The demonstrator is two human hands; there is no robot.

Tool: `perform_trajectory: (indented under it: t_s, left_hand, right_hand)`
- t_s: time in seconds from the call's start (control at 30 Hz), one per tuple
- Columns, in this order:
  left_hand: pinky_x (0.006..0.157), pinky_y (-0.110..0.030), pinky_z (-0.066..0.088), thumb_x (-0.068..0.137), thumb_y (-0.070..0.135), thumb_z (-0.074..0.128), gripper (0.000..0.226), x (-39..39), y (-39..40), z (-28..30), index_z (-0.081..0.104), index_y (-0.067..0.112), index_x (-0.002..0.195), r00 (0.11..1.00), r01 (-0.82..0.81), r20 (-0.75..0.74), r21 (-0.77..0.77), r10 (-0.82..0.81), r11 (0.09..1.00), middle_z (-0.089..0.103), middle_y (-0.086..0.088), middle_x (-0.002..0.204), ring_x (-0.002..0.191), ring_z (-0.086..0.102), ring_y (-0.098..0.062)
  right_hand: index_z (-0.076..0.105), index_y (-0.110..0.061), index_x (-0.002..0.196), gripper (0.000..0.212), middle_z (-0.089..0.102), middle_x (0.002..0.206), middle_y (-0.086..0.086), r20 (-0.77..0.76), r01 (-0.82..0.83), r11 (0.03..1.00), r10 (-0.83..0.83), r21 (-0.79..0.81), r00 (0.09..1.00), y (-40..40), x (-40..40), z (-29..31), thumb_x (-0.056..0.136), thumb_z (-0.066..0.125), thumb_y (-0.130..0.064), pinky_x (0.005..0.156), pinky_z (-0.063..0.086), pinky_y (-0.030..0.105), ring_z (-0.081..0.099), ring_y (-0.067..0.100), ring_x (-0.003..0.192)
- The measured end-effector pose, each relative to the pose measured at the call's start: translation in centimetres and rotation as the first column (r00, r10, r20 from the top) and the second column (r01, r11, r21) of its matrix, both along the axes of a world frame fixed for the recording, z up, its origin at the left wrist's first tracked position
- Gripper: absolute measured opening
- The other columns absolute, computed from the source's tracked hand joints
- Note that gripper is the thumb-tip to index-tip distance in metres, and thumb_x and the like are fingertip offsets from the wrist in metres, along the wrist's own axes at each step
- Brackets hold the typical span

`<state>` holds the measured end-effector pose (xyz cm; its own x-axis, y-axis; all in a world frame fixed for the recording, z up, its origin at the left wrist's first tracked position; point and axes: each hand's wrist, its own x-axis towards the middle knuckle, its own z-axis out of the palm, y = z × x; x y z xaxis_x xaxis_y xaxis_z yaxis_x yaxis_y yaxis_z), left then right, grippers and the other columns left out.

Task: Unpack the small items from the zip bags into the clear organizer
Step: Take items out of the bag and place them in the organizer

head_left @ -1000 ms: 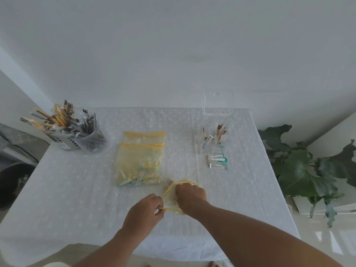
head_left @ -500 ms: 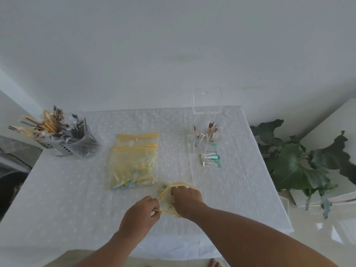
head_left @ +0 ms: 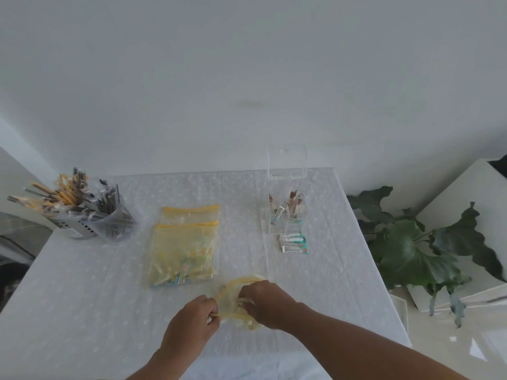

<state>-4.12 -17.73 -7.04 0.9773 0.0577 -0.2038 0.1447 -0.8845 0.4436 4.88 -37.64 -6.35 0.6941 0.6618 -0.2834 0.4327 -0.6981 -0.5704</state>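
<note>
Just in front of the stacked bags [head_left: 184, 250] on the table [head_left: 82, 297], the left hand [head_left: 192, 322] pinches the yellow rim of an open zip bag [head_left: 233, 303]. The right hand [head_left: 264, 303] covers most of that bag, fingers curled round pale sticks [head_left: 244, 300] at its mouth (probably wrapped, too blurred to tell). The clear organizer [head_left: 285, 212] stands well to the right of the stack, lid up, a few items inside, small packets [head_left: 294, 243] at its foot. A cutlery holder [head_left: 82, 215] sits to the stack's left.
</note>
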Motion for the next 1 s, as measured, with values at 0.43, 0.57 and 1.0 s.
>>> perform_trajectory:
  t_s: [0.43, 0.57, 1.0]
  left_hand:
    - [0.063, -0.032, 0.053, 0.082, 0.031, 0.072, 0.018, -0.3, 0.1, -0.4, 0.056, 0.025, 0.076, 1.0, -0.001, 0.012, 0.021, 0.001, 1.0, 0.052, 0.01, 0.077, 0.075, 0.059, -0.009]
    - [0.061, -0.03, 0.052, 0.082, 0.031, 0.073, 0.017, 0.1, -0.4, -0.5, 0.058, 0.025, 0.075, 0.999, 0.006, 0.037, 0.003, -0.006, 1.0, 0.054, 0.01, 0.076, 0.073, 0.058, -0.008]
    - [0.057, -0.03, 0.049, 0.08, 0.023, 0.077, 0.022, -0.6, 0.9, 0.1, 0.057, 0.025, 0.07, 0.999, -0.044, 0.024, -0.01, 0.044, 0.999, 0.051, 0.011, 0.07, 0.067, 0.055, -0.01]
  right_hand:
    - [0.068, -0.019, 0.112, 0.026, 0.068, 0.11, 0.008, 0.022, -0.033, 0.99, 0.037, -0.139, 0.999, 0.3, 0.0, -0.3, 0.102, 0.046, -0.026, 0.08, 0.049, 0.038, 0.063, 0.032, 0.101]
    - [0.065, -0.028, 0.114, 0.026, 0.065, 0.115, 0.003, 0.061, 0.043, 0.967, -0.028, -0.252, 0.998, 0.9, 0.0, -0.7, 0.095, 0.051, -0.016, 0.078, 0.046, 0.035, 0.063, 0.03, 0.106]
    - [0.051, -0.02, 0.116, 0.015, 0.064, 0.106, 0.014, 0.03, -0.105, 0.985, 0.111, -0.14, 0.993, 1.0, -0.7, 1.0, 0.101, 0.047, -0.019, 0.074, 0.051, 0.042, 0.062, 0.034, 0.092]
